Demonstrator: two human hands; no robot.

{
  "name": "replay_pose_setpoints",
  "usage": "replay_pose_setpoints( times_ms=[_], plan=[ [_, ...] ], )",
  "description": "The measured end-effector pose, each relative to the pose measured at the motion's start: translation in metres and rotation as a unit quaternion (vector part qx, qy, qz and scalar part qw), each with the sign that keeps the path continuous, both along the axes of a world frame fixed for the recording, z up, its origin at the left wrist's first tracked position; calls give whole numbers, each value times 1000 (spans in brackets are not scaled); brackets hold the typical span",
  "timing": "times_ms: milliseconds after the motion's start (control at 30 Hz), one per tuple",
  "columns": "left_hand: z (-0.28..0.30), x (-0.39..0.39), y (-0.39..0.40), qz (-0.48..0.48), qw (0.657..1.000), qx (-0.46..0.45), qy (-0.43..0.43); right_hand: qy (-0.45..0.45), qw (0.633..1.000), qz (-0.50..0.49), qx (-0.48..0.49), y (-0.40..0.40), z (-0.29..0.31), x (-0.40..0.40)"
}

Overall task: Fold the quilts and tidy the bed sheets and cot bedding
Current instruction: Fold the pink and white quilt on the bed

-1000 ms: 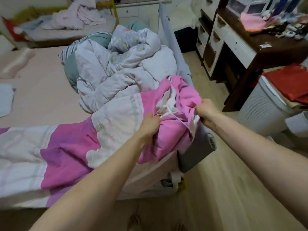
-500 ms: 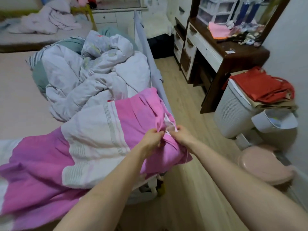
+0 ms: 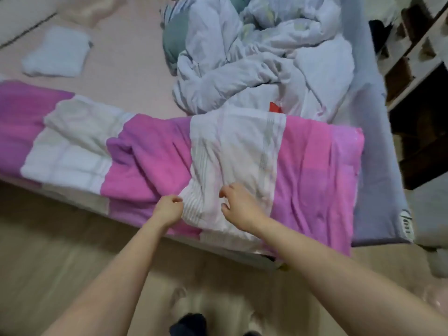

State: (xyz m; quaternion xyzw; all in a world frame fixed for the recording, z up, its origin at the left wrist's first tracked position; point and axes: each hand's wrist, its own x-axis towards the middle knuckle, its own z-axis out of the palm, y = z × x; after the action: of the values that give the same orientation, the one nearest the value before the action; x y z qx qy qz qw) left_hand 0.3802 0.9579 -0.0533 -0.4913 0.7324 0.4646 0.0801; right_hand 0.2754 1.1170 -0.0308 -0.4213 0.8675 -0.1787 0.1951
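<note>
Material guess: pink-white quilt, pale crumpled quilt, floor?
Pink-and-white quilt: soft woven cloth, probably cotton, matte; it creases softly. Pale crumpled quilt: padded fabric, matte; puffy rounded folds. Floor: light wood or laminate, slight sheen; blur leaves it open.

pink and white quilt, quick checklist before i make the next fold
1. Quilt laid out along the bed edge: ok, the pink and white quilt lies in a long strip across the mattress.
2. Surface smooth: not ok, it is rumpled toward the left end.
3. Left hand gripping: ok, it seems to pinch the near edge.
4. Right hand gripping: cannot tell, its fingers are curled over the white panel and the frame is blurred.
5. Space behind for folding: not ok, the crumpled white quilt lies against the far edge.
6. Right end square: ok, it lies fairly flat.
</note>
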Motion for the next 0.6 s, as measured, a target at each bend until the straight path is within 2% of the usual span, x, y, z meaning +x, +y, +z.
replay_pose_setpoints(
  times_ms=[100,233,367,500,600],
  plan=[
    [-27,39,-64,18,996,-79,-27,4,996,71,50,-79,-44,29],
    [-69,58,-137,-77,980,-178,-53,106,979,154,80,-174,-102,59],
    [-110,46,-184,-233,932,-266,-74,145,980,64,121,-219,-147,50],
    [-148,18,-201,-355,883,-295,-82,71,997,7,21,-214,-161,-6],
    [-166,-5,-202,-396,859,-315,-84,59,996,-52,-30,-194,-157,-41]
  ],
)
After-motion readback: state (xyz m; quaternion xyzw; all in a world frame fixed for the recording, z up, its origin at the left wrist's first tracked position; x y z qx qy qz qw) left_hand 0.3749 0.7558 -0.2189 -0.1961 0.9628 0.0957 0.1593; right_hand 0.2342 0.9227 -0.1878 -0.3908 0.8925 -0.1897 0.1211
